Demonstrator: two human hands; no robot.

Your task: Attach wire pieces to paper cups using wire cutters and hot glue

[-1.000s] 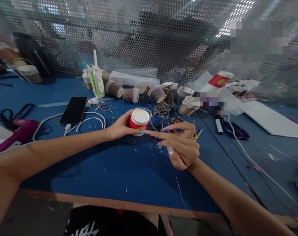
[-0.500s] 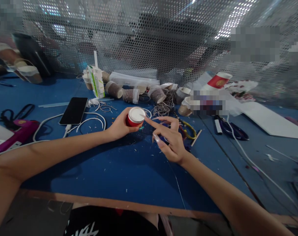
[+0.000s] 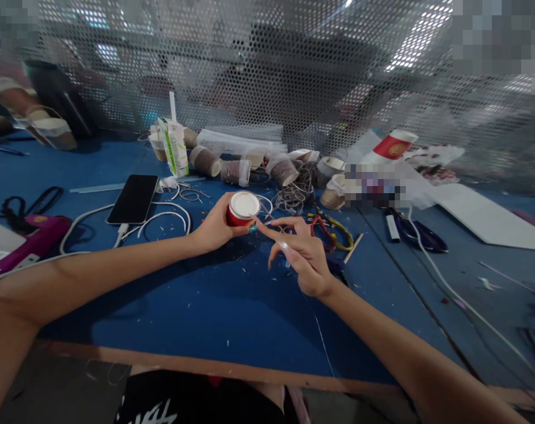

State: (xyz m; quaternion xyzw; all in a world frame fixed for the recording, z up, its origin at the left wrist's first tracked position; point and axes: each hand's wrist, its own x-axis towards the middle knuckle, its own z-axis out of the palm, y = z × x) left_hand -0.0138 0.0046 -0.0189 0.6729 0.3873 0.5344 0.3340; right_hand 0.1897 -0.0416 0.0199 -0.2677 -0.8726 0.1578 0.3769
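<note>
My left hand [image 3: 215, 222] is wrapped around a small red paper cup [image 3: 238, 221], its round white end facing up. A teal spot, perhaps a nail, shows at that hand's thumb tip. My right hand [image 3: 303, 250] is just right of the cup, fingers spread and holding nothing that I can see. Its index finger reaches toward the cup's lower right side; I cannot tell whether it touches. Behind the right hand lie red-handled pliers [image 3: 323, 232] and a yellow-handled tool [image 3: 344, 238], partly hidden.
Twine-wrapped cups [image 3: 235, 172], a drink carton [image 3: 174, 147] and a tangle of cord [image 3: 296, 191] line the back by the perforated metal screen [image 3: 250, 65]. A phone [image 3: 134, 199] on a white cable and a purple glue gun [image 3: 38, 241] lie left. A white board [image 3: 488, 218] lies right.
My right index finger has moved from the cup's white top down to its lower right side. The red pliers handles show more now. My left hand keeps holding the cup.
</note>
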